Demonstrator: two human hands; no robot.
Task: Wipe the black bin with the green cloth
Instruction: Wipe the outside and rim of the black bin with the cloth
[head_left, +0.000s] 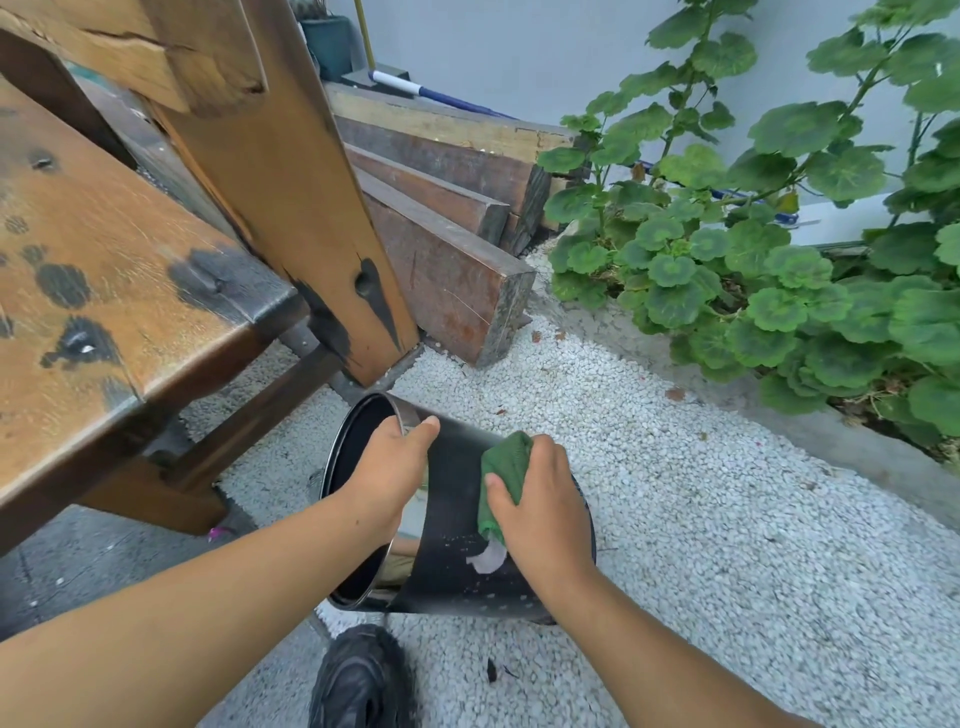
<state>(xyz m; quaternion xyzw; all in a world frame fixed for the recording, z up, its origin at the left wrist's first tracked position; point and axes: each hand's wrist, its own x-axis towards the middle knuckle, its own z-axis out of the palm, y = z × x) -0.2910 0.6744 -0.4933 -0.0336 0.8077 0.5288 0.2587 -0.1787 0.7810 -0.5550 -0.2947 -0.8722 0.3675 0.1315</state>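
**Bin tipped on gravel beside bench**

The bin (452, 519) lies tilted on the gravel (675, 519), mouth toward the bench (104, 286) at left. Planks (447, 218) lean behind; plants (753, 260) stand right. A shoe (363, 680) rests just before it.

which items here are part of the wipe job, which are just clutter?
In the job:
black bin, tipped on its side
green cloth, pressed on the bin wall
left hand, gripping the bin rim
right hand, holding the cloth

Lying about:
wooden bench
stacked timber beams
leafy plants
black shoe
white gravel
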